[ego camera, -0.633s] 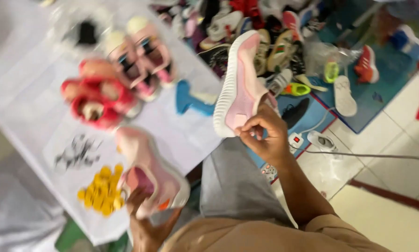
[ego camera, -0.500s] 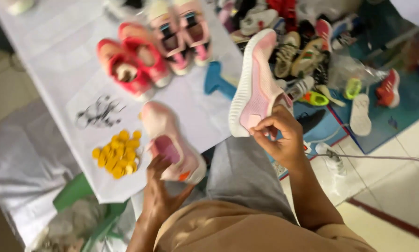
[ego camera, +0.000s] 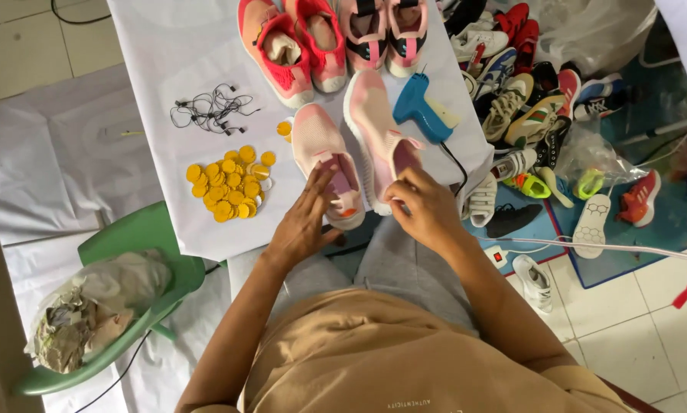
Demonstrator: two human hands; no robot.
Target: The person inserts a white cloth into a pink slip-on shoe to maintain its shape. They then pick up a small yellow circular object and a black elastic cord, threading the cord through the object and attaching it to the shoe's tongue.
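Two light pink knit shoes lie side by side on the white-covered table [ego camera: 167,46]. My left hand [ego camera: 307,218] rests with fingers spread on the heel end of the left pink shoe [ego camera: 320,149]. My right hand [ego camera: 424,206] pinches the heel opening of the right pink shoe [ego camera: 374,130], which lies upright on the table. A blue glue gun [ego camera: 420,111] lies just right of that shoe, its cord running off the table edge.
A pile of yellow round discs [ego camera: 229,180] and a tangle of black strings [ego camera: 210,111] lie left of the shoes. Red shoes [ego camera: 294,46] and pink-black shoes [ego camera: 385,27] stand behind. Many loose shoes [ego camera: 535,115] cover the floor right. A green chair [ego camera: 122,260] holds crumpled paper.
My right hand has lowered the raised pink shoe sole-down onto the table beside the other one. My left hand has shifted onto the left shoe's heel. The view has swung toward the table.
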